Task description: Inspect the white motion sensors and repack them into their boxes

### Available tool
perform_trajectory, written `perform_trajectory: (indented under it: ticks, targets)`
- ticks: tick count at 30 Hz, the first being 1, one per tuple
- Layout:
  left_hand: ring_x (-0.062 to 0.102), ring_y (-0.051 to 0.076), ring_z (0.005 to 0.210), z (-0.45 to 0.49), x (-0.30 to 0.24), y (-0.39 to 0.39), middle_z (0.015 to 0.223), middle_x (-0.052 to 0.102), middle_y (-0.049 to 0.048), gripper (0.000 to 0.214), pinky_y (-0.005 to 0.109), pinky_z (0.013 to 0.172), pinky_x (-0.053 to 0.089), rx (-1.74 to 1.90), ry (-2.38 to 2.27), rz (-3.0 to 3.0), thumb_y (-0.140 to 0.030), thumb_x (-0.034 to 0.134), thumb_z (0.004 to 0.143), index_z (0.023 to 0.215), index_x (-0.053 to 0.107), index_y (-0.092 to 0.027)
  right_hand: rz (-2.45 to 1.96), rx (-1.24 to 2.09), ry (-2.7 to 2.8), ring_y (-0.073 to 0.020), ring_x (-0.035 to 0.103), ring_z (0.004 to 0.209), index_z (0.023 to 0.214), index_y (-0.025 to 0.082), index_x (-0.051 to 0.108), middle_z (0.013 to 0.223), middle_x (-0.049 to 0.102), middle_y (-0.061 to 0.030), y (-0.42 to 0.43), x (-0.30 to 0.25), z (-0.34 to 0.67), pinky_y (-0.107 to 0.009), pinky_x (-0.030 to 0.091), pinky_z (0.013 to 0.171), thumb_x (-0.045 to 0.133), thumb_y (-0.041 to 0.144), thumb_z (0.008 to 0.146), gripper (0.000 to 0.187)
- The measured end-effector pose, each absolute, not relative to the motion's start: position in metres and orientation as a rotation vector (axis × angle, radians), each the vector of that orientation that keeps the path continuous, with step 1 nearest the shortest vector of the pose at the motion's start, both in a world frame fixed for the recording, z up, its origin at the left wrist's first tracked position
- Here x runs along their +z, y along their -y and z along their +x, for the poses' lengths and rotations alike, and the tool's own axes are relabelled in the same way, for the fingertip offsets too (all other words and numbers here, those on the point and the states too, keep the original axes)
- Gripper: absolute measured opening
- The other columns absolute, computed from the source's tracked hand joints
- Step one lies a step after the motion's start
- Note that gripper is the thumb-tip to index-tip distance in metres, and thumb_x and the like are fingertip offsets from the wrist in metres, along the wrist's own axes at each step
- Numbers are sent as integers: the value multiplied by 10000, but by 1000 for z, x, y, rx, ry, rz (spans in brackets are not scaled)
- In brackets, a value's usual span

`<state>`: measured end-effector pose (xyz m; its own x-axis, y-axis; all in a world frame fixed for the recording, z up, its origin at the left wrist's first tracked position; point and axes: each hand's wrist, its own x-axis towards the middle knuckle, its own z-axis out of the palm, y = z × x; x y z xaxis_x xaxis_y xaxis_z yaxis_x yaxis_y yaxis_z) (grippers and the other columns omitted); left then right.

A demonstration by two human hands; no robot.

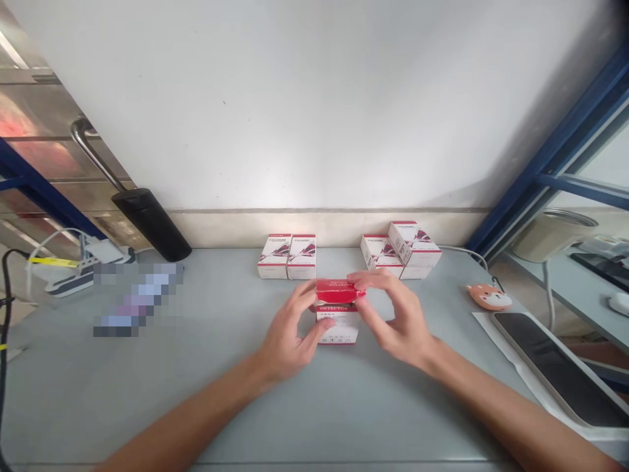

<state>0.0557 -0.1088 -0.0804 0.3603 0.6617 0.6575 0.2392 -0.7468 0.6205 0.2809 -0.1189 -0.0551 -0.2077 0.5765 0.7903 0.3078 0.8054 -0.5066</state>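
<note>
Left hand, right hand clasp a red-topped carton.

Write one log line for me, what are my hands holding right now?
left hand | right hand | holding red carton | over white DETECTOR box

Centre: carton, red top, white body, red lettering. 12 o'clock: white cartons, red edge bands, dark red streak pattern. 2 o'clock: blue frame. 3 o'clock: fox-face pouch, orange and cream. 10 o'clock: black grip. Bench: pale grey-blue.
</note>
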Motion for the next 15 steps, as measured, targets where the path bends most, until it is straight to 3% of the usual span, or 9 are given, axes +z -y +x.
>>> perform_trajectory:
  ticks: [4,7,11,13,15]
  targets:
    - [706,235,1210,56,-89,106,1428,653,134,587,401,981,626,1508,-745,2211,-185,694,994,1518,454,-297,-719,393,1852,-221,702,1037,1085,256,630,1124,710,-76,119,-41,286,-405,577,909,626,109,1003,169]
    - [636,244,1347,52,-89,103,1462,621,119,506,399,1032,603,1455,-747,2342,-145,642,1018,1475,510,-318,-656,413,1975,-228,687,1036,1064,253,630,1175,675,-86,117,-36,293,-426,576,908,633,119,995,151]
    - [655,228,1322,52,-91,100,1423,659,85,442,389,1023,604,1442,-673,2307,-152,653,1013,1405,545,-324,-625,378,2025,-248,689,1077,1073,270,621,1253,641,-89,114,-47,294,-455,591,931,696,163,974,164]
    - [673,237,1302,55,-94,97,1369,697,77,355,389,1014,605,1497,-739,2121,-220,691,1002,1325,572,-306,-706,418,1960,-266,681,1151,1184,297,616,1382,588,-106,114,-59,286,-470,602,955,716,200,973,253]
    - [712,233,1238,58,-96,93,1329,718,85,283,370,957,622,1561,-846,1906,-293,665,1028,1283,544,-287,-829,636,1905,-267,694,1144,1472,342,472,1526,484,-141,114,-71,277,-473,635,920,759,296,957,591]
